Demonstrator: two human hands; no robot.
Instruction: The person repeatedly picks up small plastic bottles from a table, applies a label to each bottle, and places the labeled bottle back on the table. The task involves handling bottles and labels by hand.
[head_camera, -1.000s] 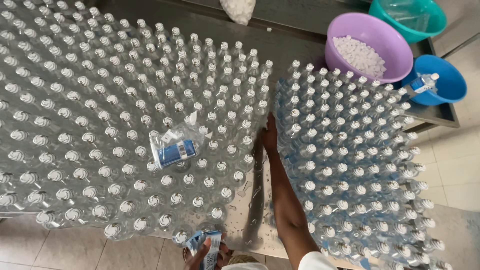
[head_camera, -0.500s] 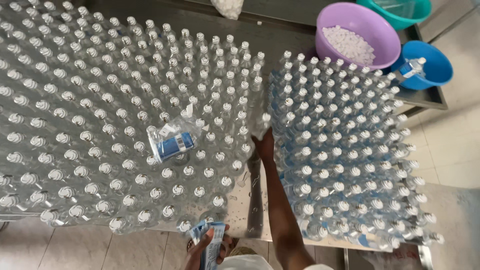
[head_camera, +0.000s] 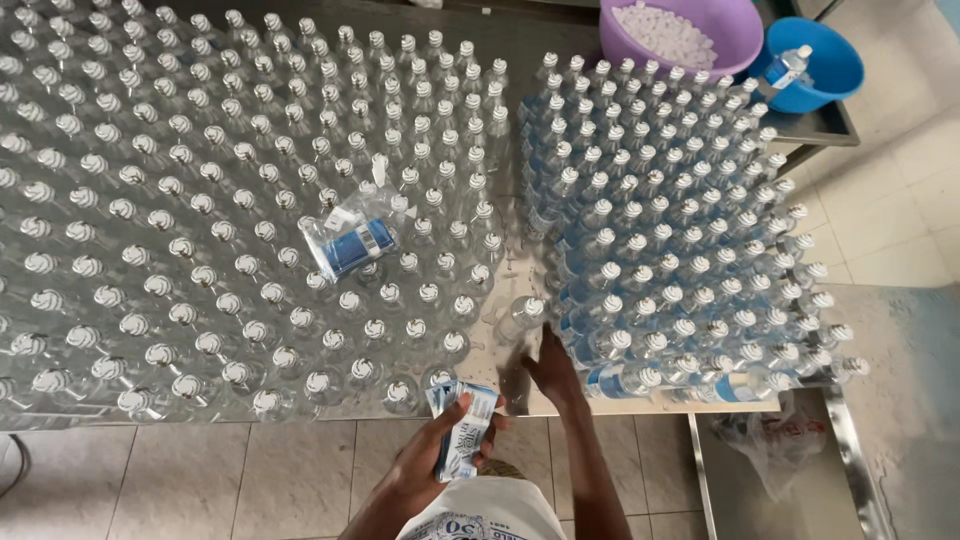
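From the head camera I see that my right hand (head_camera: 553, 372) has drawn back toward me over the last second: it was stretched up the bare strip between the two fields of bottles, and now it sits at the near edge of the tabletop (head_camera: 505, 385), fingers spread flat on the metal and holding nothing. A single capped bottle (head_camera: 520, 318) lies tipped in that strip just beyond my fingertips, close but not touching as far as I can tell. My left hand (head_camera: 440, 455) has come up into clearer view below the table edge, clenched around a stack of blue and white labels (head_camera: 462, 430), thumb across the front. I take it that one reach into the gap is over and the labels are being readied. The stack sits just left of my right hand, near it but apart. To my left stand the clear unlabelled bottles (head_camera: 200, 230), with a plastic bag of blue labels (head_camera: 352, 240) resting on their caps; to my right stand the labelled bottles (head_camera: 680, 230). At the far edge are a purple bowl of white caps (head_camera: 680, 35) and a blue bowl (head_camera: 815, 65) holding one bottle
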